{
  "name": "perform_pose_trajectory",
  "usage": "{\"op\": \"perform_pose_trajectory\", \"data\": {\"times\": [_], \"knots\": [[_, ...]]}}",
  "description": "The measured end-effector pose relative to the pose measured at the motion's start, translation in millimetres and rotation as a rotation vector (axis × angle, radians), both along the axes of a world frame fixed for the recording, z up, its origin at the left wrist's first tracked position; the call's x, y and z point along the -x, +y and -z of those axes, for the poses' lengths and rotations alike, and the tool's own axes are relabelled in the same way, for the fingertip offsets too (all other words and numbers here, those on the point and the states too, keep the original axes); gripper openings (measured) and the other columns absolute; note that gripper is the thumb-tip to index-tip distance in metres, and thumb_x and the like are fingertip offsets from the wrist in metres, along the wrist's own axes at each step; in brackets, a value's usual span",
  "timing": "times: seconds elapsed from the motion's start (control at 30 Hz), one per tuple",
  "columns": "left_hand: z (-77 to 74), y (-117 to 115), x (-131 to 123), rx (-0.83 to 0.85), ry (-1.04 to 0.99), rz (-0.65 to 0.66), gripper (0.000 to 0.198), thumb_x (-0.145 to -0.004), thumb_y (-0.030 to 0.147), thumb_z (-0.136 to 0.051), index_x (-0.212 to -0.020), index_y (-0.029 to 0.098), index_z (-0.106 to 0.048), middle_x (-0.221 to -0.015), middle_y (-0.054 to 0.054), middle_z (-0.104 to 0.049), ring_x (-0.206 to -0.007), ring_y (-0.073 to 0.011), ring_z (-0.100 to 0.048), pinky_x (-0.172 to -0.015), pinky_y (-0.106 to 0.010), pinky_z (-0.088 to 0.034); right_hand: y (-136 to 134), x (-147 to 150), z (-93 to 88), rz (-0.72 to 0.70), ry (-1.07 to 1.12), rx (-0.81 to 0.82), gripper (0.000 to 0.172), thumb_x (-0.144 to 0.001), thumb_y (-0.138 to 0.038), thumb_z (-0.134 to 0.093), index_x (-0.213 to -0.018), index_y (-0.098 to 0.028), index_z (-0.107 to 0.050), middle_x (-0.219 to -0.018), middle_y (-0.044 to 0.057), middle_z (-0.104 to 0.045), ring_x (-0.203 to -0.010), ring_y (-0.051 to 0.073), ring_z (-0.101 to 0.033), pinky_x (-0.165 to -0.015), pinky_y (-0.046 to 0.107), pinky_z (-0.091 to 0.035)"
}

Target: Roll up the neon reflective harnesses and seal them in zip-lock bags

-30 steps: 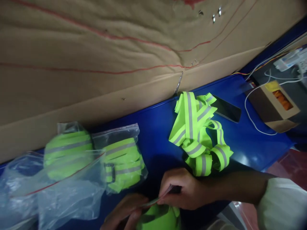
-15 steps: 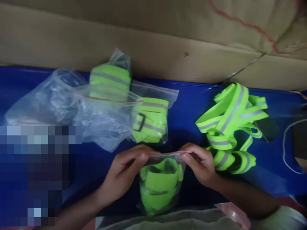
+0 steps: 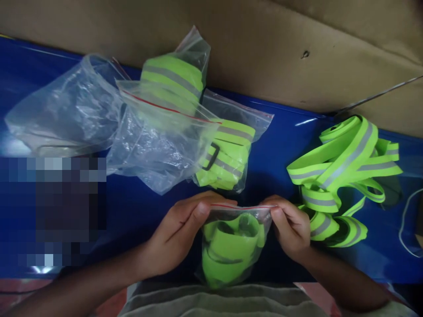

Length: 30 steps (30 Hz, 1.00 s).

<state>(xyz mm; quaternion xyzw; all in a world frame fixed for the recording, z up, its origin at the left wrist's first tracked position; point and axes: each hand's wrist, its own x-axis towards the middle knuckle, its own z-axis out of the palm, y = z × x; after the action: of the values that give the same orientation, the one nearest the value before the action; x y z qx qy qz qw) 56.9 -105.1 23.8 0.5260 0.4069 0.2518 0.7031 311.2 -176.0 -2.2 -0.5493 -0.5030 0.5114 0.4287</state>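
Note:
Between my hands hangs a clear zip bag (image 3: 238, 251) with a red seal line along its top. Inside it lies a rolled neon-yellow reflective strap (image 3: 228, 246). My left hand (image 3: 181, 233) pinches the left end of the seal between thumb and fingers. At the right end of that seal, the thumb and fingers of my right hand (image 3: 291, 226) are closed on the bag's edge. Just beyond my hands is a bagged strap with a black buckle (image 3: 228, 154). To the right, a loose heap of neon straps with grey stripes (image 3: 343, 171) lies close to my right hand.
Empty clear zip bags (image 3: 155, 149) spread over the blue table (image 3: 277, 145) at the left. Behind them sits another bagged strap roll (image 3: 173, 79). Brown cardboard (image 3: 251, 39) borders the far edge. A white cord (image 3: 403, 224) curves at the right.
The view has shifted and tilted, so the table items appear displaced. Both hands still hold the bag's top edge, and the right hand now sits at its far right corner.

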Motion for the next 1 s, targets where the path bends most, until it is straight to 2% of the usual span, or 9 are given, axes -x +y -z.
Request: {"op": "perform_pose_trajectory", "data": {"times": [0.1,0.2,0.33,0.4,0.5,0.63,0.77,0.83,1.0], "knots": [[0.5,-1,2,-0.090,-0.072,0.029,0.044,-0.113,0.037,-0.039,-0.124,0.027,-0.080,-0.115,-0.005,-0.080,-0.105,-0.0163,-0.075,-0.094,-0.025,-0.058,0,-1,0.2,-0.004,-0.003,-0.022,0.023,-0.107,-0.017,-0.053,-0.105,-0.026,-0.073,-0.089,0.001,-0.072,-0.083,0.012,-0.067,-0.072,0.023,-0.055],[2.0,-2,0,-0.145,-0.117,0.016,0.044,-0.113,0.032,-0.039,-0.119,0.022,-0.081,-0.108,-0.008,-0.081,-0.100,-0.0166,-0.075,-0.092,-0.027,-0.058,-1,-1,-0.1,-0.022,-0.013,-0.059,0.021,-0.106,-0.016,-0.055,-0.101,-0.025,-0.073,-0.086,0.002,-0.072,-0.080,0.014,-0.068,-0.070,0.025,-0.055],[2.2,1,-4,-0.108,-0.199,-0.020,0.035,-0.097,0.049,-0.072,-0.108,0.018,-0.084,-0.098,-0.012,-0.081,-0.090,-0.0205,-0.076,-0.081,-0.029,-0.060,0,0,0.4,-0.084,0.042,-0.152,0.005,-0.099,-0.025,-0.067,-0.102,-0.024,-0.072,-0.082,0.003,-0.070,-0.076,0.017,-0.066,-0.065,0.028,-0.055],[2.5,2,-6,-0.053,-0.182,-0.054,0.027,-0.090,0.043,-0.082,-0.096,0.017,-0.085,-0.091,-0.012,-0.081,-0.082,-0.0191,-0.075,-0.074,-0.027,-0.059,1,4,0.6,-0.082,0.040,-0.160,0.003,-0.097,-0.022,-0.070,-0.095,-0.024,-0.069,-0.076,0.001,-0.067,-0.070,0.015,-0.063,-0.061,0.026,-0.052],[4.2,1,-7,-0.019,-0.122,-0.093,0.017,-0.094,0.028,-0.077,-0.086,0.015,-0.084,-0.086,-0.011,-0.080,-0.078,-0.0160,-0.073,-0.072,-0.024,-0.057,5,11,-0.7,-0.028,-0.062,-0.157,0.015,-0.097,-0.014,-0.066,-0.086,-0.023,-0.064,-0.073,-0.001,-0.064,-0.066,0.013,-0.061,-0.059,0.023,-0.050],[8.2,-4,-10,-0.059,-0.104,-0.128,0.019,-0.097,0.028,-0.074,-0.087,0.014,-0.082,-0.086,-0.010,-0.078,-0.079,-0.0149,-0.072,-0.073,-0.023,-0.054,8,12,-4.8,-0.008,-0.178,-0.203,0.013,-0.097,-0.016,-0.064,-0.086,-0.024,-0.064,-0.075,0.000,-0.065,-0.068,0.013,-0.063,-0.059,0.022,-0.053],[15.5,-10,-14,-0.139,-0.195,-0.013,0.023,-0.099,0.032,-0.071,-0.094,0.013,-0.082,-0.094,-0.012,-0.079,-0.086,-0.0174,-0.074,-0.080,-0.024,-0.056,6,-5,-2.8,-0.216,-0.170,-0.187,0.012,-0.091,-0.026,-0.073,-0.086,-0.025,-0.063,-0.075,0.002,-0.064,-0.069,0.017,-0.065,-0.055,0.024,-0.056],[20.9,-12,-15,-0.209,-0.227,0.053,0.024,-0.097,0.034,-0.073,-0.099,0.011,-0.082,-0.099,-0.014,-0.080,-0.093,-0.0193,-0.075,-0.086,-0.025,-0.058,4,-14,3.2,-0.294,-0.232,-0.179,0.008,-0.091,-0.022,-0.072,-0.091,-0.026,-0.066,-0.082,0.004,-0.069,-0.072,0.018,-0.070,-0.057,0.024,-0.059],[23.7,-17,-13,-0.247,-0.189,0.050,0.024,-0.098,0.032,-0.070,-0.100,0.011,-0.082,-0.100,-0.014,-0.080,-0.093,-0.0192,-0.075,-0.086,-0.025,-0.058,-3,-11,10.4,-0.243,-0.292,-0.276,0.015,-0.093,-0.010,-0.067,-0.094,-0.026,-0.067,-0.086,0.004,-0.072,-0.077,0.017,-0.073,-0.064,0.022,-0.062]]}}
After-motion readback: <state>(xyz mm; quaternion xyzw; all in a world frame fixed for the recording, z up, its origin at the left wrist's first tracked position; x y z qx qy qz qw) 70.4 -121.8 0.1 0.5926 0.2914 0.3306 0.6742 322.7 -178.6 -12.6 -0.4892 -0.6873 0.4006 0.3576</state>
